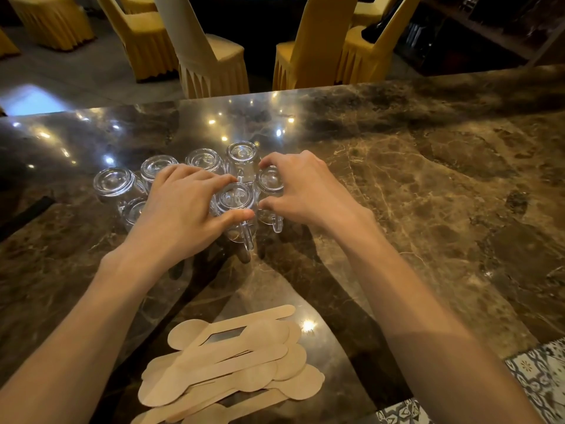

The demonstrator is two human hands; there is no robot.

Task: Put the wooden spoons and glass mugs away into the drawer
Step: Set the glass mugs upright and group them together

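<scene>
Several glass mugs stand upside down in a cluster on the marble counter [428,185]. My left hand [180,206] curls around the nearest mug [234,198], thumb and fingers touching its sides. Around the mug beside it [269,180] my right hand [301,186] is cupped, fingers on its far side and thumb on the near side. Both mugs rest on the counter. More mugs stand at the far left [113,182] and at the back [241,154]. A pile of flat wooden spoons [232,362] lies near the front edge between my forearms. No drawer is visible.
Yellow-covered chairs [211,56] stand beyond the counter's far edge. A patterned tile surface [541,374] shows at the lower right corner. A dark shelf unit [489,29] stands at the top right. The counter's right half is bare marble.
</scene>
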